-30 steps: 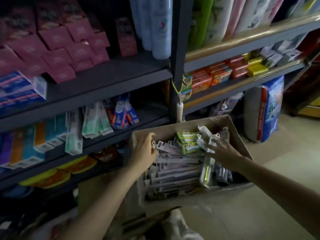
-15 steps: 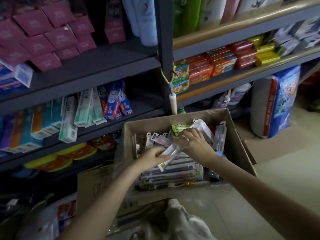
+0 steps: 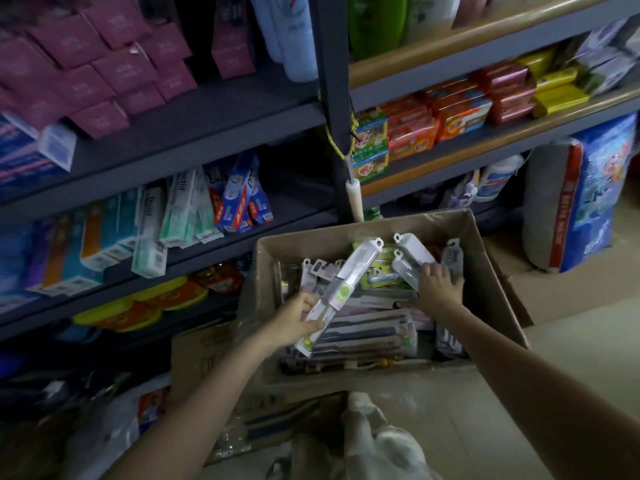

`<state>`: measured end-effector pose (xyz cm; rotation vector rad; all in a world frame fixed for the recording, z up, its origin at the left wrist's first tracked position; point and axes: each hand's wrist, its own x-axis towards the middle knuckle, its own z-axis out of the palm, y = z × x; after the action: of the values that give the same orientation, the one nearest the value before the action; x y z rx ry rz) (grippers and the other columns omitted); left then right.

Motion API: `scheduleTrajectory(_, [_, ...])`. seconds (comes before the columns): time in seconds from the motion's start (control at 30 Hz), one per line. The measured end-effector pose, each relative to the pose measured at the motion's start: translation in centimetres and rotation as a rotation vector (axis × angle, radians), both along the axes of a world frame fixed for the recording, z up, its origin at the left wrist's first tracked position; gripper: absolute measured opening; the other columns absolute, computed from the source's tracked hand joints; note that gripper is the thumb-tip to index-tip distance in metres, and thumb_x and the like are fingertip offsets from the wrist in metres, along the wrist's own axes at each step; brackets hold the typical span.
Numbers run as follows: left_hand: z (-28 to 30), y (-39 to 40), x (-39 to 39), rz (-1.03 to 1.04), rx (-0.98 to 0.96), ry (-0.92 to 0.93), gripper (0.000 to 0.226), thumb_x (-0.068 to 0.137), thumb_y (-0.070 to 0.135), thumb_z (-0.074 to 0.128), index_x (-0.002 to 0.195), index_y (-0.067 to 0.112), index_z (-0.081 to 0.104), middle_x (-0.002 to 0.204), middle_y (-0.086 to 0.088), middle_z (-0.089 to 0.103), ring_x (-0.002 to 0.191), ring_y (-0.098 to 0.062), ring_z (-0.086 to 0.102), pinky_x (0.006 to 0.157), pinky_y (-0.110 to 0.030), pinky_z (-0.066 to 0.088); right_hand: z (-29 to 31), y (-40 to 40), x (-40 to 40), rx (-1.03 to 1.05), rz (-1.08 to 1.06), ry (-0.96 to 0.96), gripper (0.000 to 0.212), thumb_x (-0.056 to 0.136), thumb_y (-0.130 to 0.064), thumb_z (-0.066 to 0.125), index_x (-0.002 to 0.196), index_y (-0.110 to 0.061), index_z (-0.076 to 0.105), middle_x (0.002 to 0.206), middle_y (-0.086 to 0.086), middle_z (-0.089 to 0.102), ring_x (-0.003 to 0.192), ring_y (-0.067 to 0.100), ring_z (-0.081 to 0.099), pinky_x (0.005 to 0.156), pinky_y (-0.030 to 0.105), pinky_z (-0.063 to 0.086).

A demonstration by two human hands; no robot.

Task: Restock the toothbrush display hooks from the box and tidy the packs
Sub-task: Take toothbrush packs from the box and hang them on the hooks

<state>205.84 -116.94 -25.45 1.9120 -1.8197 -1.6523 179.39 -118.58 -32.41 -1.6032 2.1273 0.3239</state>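
Over the box [image 3: 485, 271], the left hand [image 3: 294, 322] grips one pack [image 3: 341, 296] by its lower end, hang-tab up, likely ready for a hook. Deeper inside, the right hand [image 3: 438, 284] closes on white packs [image 3: 410, 258], probably gathering more.

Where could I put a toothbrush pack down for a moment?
Bare floor lies right of the cardboard box, below the blue sack. The dark shelf right of the toothpaste cartons is bare too. Inside the box it is crowded.

Toothbrush packs [image 3: 367, 332] lie in the box [image 3: 485, 271] (on the floor) before the shelves [image 3: 207, 133].
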Motion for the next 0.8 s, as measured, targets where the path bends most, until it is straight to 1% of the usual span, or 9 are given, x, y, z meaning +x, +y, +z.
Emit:
scheduleTrajectory(0.13, [0.2,0.3,1.8,0.048,-0.028,-0.036,0.031,0.090,0.013,0.059,0.115,0.008,0.043,0.120,-0.007,0.052,0.106,-0.016,0.052,0.075,-0.020,0.044,-0.2,-1.5,0.2,-0.244,-0.081,-0.051,0.074,0.087,-0.025,0.059,0.145,-0.020,0.013,0.143,0.015,0.025,0.134,0.035,0.025,0.108,0.051,0.023])
scheduleTrajectory(0.23, [0.1,0.3,3.0,0.047,-0.062,-0.072,0.026,0.090,0.019,0.060,0.108,0.017,0.042,0.125,-0.006,0.052,0.110,-0.017,0.052,0.083,-0.025,0.044,0.3,-3.5,0.2,-0.215,-0.178,-0.184,0.079,0.086,-0.029,0.062,0.147,-0.017,0.012,0.146,0.015,0.026,0.134,0.036,0.024,0.108,0.049,0.022])
scheduleTrajectory(0.3, [0.2,0.3,3.4,0.061,-0.073,-0.082,0.025,0.090,0.019,0.059,0.109,0.018,0.042,0.126,-0.006,0.052,0.112,-0.017,0.052,0.082,-0.025,0.042,0.5,-4.3,0.4,-0.135,-0.215,-0.196,0.074,0.085,-0.029,0.064,0.142,-0.010,0.021,0.142,0.016,0.033,0.131,0.037,0.029,0.108,0.047,0.026])
scheduleTrajectory(0.37, [0.3,0.2,3.5,0.085,-0.092,-0.055,0.025,0.090,0.019,0.059,0.109,0.018,0.042,0.127,-0.006,0.052,0.111,-0.017,0.052,0.082,-0.026,0.043,0.5,-4.0,1.0,-0.136,-0.126,-0.172,0.064,0.082,-0.027,0.069,0.134,-0.007,0.036,0.138,0.014,0.034,0.127,0.035,0.032,0.103,0.043,0.032])
scheduleTrajectory(0.43, [0.6,0.3,3.6,0.106,-0.108,-0.023,0.025,0.090,0.018,0.059,0.108,0.019,0.042,0.125,-0.007,0.053,0.112,-0.019,0.053,0.084,-0.029,0.044,0.3,-3.0,1.6,-0.194,-0.042,-0.237,0.054,0.082,-0.026,0.070,0.126,-0.005,0.048,0.136,0.012,0.035,0.124,0.033,0.033,0.100,0.038,0.033])
scheduleTrajectory(0.57, [1.2,0.7,4.3,0.143,-0.139,0.032,0.025,0.090,0.017,0.059,0.109,0.018,0.044,0.122,-0.005,0.054,0.112,-0.019,0.053,0.085,-0.027,0.043,3.6,-2.6,2.7,-0.382,-0.014,-0.503,0.058,0.077,-0.020,0.075,0.126,-0.001,0.051,0.128,0.014,0.048,0.120,0.031,0.044,0.093,0.026,0.033])
scheduleTrajectory(0.67, [2.1,0.8,4.9,0.225,-0.198,0.124,0.024,0.090,0.015,0.059,0.109,0.016,0.045,0.112,0.000,0.057,0.097,-0.010,0.056,0.072,-0.015,0.043,8.2,-3.9,3.5,-0.517,0.104,-0.635,0.052,0.078,-0.023,0.074,0.124,-0.008,0.054,0.111,0.009,0.061,0.100,0.025,0.057,0.079,0.025,0.039])
scheduleTrajectory(0.73, [3.1,0.5,5.4,0.285,-0.226,0.183,0.023,0.090,0.013,0.059,0.108,0.015,0.046,0.105,0.003,0.058,0.091,-0.006,0.055,0.072,-0.016,0.044,11.2,-4.6,4.3,-0.531,0.017,-0.860,0.045,0.077,-0.023,0.075,0.114,-0.009,0.054,0.099,0.006,0.063,0.089,0.022,0.061,0.077,0.034,0.047])
scheduleTrajectory(0.8, [3.9,0.1,6.0,0.336,-0.246,0.248,0.019,0.089,0.010,0.059,0.103,0.016,0.048,0.104,0.001,0.059,0.090,-0.008,0.057,0.075,-0.020,0.045,13.1,-4.6,5.3,-0.513,-0.112,-1.101,0.032,0.081,-0.015,0.071,0.106,-0.006,0.053,0.097,0.011,0.062,0.084,0.020,0.061,0.075,0.031,0.050])
